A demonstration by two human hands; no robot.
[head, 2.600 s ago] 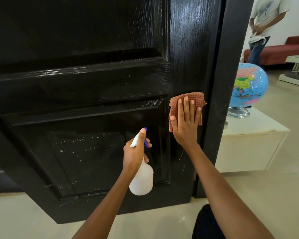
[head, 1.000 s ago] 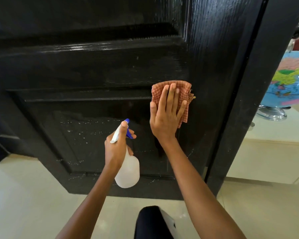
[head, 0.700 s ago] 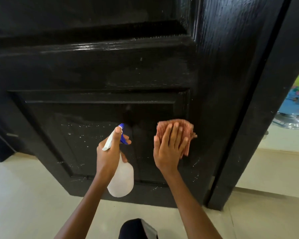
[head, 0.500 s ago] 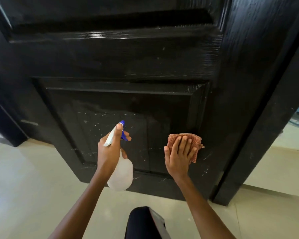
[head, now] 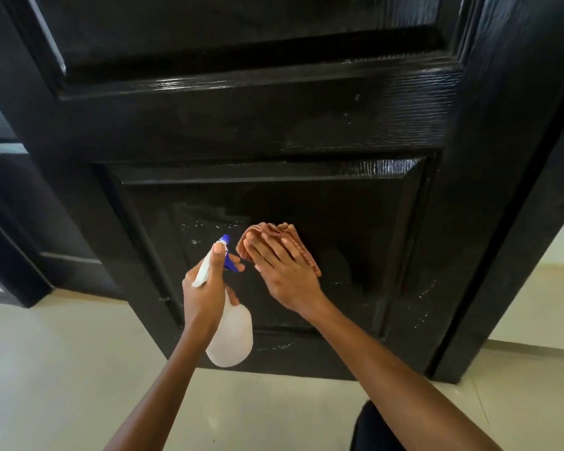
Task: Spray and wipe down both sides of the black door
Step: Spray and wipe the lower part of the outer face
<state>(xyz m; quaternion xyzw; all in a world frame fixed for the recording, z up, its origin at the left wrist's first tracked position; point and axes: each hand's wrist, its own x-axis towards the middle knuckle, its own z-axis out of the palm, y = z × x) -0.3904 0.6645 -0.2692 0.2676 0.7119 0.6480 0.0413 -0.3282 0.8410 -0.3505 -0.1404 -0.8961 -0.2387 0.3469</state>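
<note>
The black panelled door (head: 274, 125) fills most of the view, its lower recessed panel speckled with white spray droplets. My right hand (head: 282, 275) presses a red-and-white checked cloth (head: 293, 239) flat against that lower panel, fingers straight. My left hand (head: 209, 288) grips a white spray bottle (head: 232, 336) by the neck, a finger on its blue trigger, nozzle pointing at the door just left of the cloth.
The black door frame (head: 515, 255) stands at the right, with pale floor tiles (head: 62, 369) below. Another dark door edge (head: 10, 255) sits at the far left. My dark-clad knee (head: 378, 431) shows at the bottom.
My right hand has slid the cloth down from the door's right stile and then left onto the lower panel, close to the bottle. The view has dropped lower and shifted.
</note>
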